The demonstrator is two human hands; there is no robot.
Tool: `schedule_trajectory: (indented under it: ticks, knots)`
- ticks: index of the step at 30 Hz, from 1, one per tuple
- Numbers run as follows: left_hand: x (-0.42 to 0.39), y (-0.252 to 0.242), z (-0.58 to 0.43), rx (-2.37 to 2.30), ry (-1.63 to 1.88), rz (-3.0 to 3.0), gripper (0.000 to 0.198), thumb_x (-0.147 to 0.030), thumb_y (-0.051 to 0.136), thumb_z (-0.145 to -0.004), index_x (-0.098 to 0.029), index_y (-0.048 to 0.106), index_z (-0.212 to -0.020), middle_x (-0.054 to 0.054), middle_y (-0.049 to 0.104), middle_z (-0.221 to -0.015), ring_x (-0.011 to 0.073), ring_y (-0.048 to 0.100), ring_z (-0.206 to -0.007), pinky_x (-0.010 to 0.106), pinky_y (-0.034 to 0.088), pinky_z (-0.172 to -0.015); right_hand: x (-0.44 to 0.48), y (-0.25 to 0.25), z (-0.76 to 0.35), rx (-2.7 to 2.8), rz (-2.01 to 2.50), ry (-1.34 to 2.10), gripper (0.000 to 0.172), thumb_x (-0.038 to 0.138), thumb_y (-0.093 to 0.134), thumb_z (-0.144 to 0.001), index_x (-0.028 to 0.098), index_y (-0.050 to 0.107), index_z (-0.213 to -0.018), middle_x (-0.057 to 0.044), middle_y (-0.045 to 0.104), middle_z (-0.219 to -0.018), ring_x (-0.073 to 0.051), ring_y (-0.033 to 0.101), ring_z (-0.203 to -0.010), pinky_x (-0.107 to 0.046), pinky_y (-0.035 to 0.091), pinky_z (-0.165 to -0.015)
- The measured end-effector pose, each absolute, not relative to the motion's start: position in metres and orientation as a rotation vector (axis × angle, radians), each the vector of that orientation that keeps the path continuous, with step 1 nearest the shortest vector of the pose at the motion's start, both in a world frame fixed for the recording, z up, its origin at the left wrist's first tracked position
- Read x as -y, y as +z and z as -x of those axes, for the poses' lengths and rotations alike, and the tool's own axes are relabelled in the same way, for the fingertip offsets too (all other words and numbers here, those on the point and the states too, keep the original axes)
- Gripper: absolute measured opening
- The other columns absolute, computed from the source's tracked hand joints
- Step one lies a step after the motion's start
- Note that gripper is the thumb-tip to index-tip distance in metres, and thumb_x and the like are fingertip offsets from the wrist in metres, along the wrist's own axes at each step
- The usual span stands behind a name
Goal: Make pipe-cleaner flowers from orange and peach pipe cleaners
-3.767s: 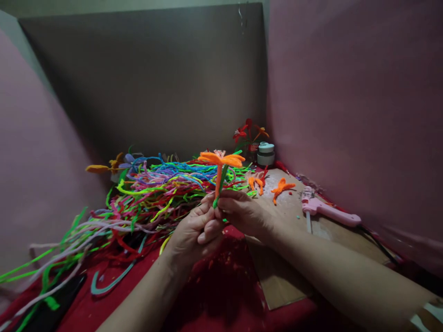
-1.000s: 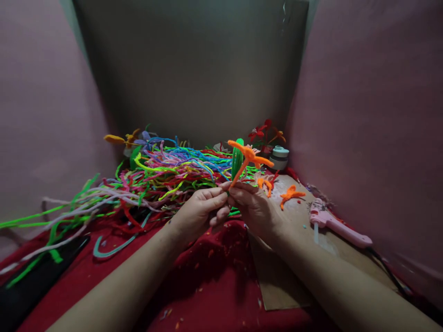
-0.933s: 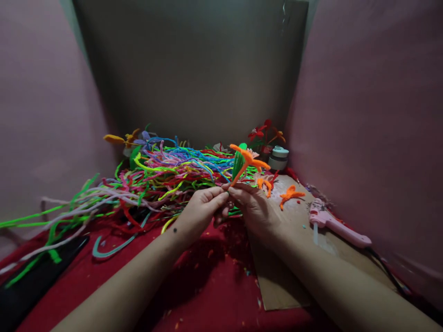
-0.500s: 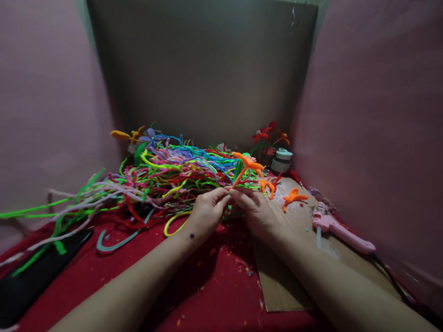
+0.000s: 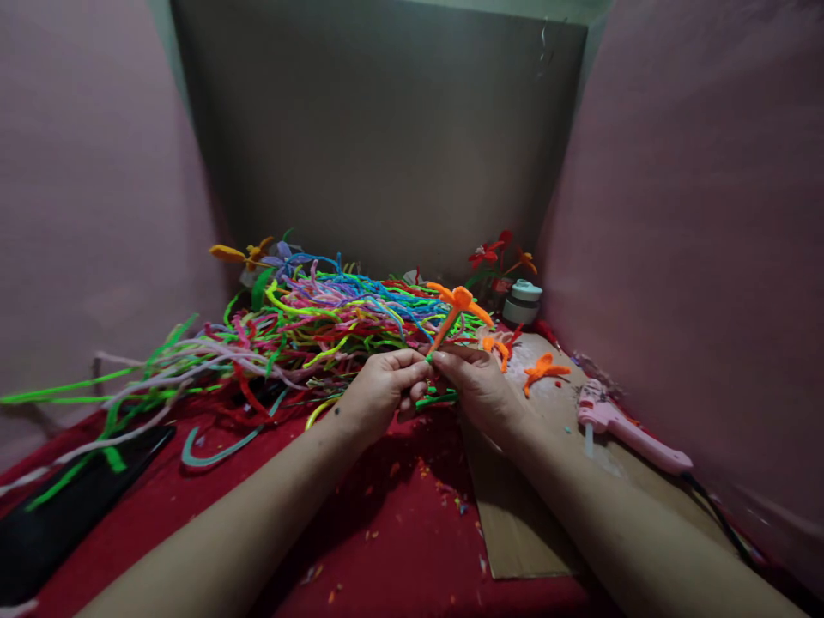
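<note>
An orange pipe-cleaner flower [image 5: 460, 300] stands up between my two hands, its petals spread above an orange and green stem. My left hand [image 5: 392, 384] pinches the low end of that stem between thumb and fingers. Meeting it from the other side, my right hand [image 5: 475, 384] grips the same stem, fingertips touching the left ones. Green pipe-cleaner pieces show just below the fingers. On the right lie two more orange flower pieces [image 5: 546, 371], resting on a cardboard sheet [image 5: 524, 532].
A big heap of coloured pipe cleaners [image 5: 335, 309] lies behind my hands. A pink glue gun [image 5: 634, 433] rests on the cardboard, near a pale-lidded jar [image 5: 523, 302]. Finished-looking red flowers [image 5: 493, 253] stand at the back. A black flat object [image 5: 83, 506] lies left on the red cloth [image 5: 379, 549].
The flower has tipped so its petals face differently, and the green part beside it no longer shows. My fingers have shifted slightly on the stem; both hands remain together.
</note>
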State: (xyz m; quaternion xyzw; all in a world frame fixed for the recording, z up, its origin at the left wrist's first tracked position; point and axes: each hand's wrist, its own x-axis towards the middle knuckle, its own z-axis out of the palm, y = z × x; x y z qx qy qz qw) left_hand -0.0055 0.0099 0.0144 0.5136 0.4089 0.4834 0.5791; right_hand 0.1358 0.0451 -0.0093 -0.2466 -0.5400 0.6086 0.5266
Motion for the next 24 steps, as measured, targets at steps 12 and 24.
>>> schedule_trajectory:
  ticks: [12, 24]
  knots:
    - [-0.015, 0.007, 0.012, -0.559, 0.976, -0.976, 0.011, -0.025, 0.057, -0.083, -0.015, 0.055, -0.078, -0.009, 0.038, -0.050, 0.0012, 0.018, -0.034, 0.012, 0.025, -0.032, -0.044, -0.004, -0.135, 1.256, 0.469, 1.617, 0.019, 0.031, 0.066, -0.073, 0.016, 0.071, -0.086, 0.002, 0.058, -0.061, -0.009, 0.049, -0.054, -0.023, 0.040, -0.055]
    - [-0.012, 0.008, 0.002, -1.198, 1.210, -1.749, 0.016, -0.029, 0.057, -0.079, -0.014, 0.061, -0.082, -0.001, 0.057, -0.065, 0.0096, 0.048, -0.053, 0.021, 0.038, -0.051, -0.043, -0.015, -0.126, 1.030, 0.485, 1.632, 0.016, 0.026, 0.071, -0.066, 0.016, 0.068, -0.078, -0.001, 0.063, -0.063, -0.013, 0.052, -0.051, -0.027, 0.045, -0.050]
